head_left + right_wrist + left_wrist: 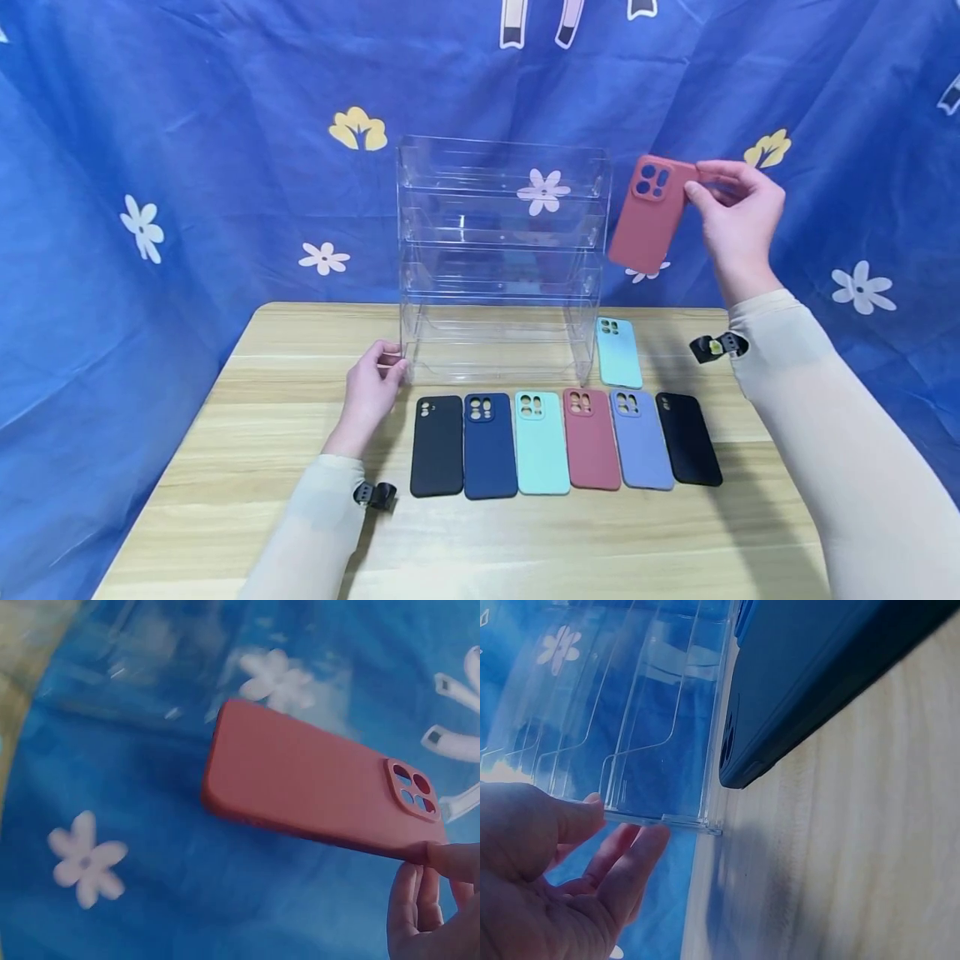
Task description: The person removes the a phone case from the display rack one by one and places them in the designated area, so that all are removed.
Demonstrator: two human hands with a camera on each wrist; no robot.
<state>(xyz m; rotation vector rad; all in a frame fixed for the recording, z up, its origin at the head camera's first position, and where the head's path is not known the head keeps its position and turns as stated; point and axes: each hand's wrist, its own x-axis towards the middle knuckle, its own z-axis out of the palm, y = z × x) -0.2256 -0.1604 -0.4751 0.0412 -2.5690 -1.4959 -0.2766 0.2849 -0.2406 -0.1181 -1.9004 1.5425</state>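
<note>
High at the right, my right hand (742, 212) pinches a red phone case (647, 221) by its upper edge, thumb on one side and fingers on the other. The case hangs tilted in the air beside a clear tiered display rack (498, 358), its camera cutout at the top. In the right wrist view the red case (300, 776) shows its back, with thumb and fingers at the camera end. My left hand (375, 379) holds the rack's lower left edge; in the left wrist view thumb and fingers lie on either side of the clear side panel (656, 819).
On the wooden table (225, 467) a row of cases lies before the rack: black (437, 450), navy (491, 454), mint (543, 450), red (592, 446), lavender (645, 446) and another black (688, 442). One more mint case (619, 358) lies right of the rack. A blue patterned cloth (247, 167) hangs behind.
</note>
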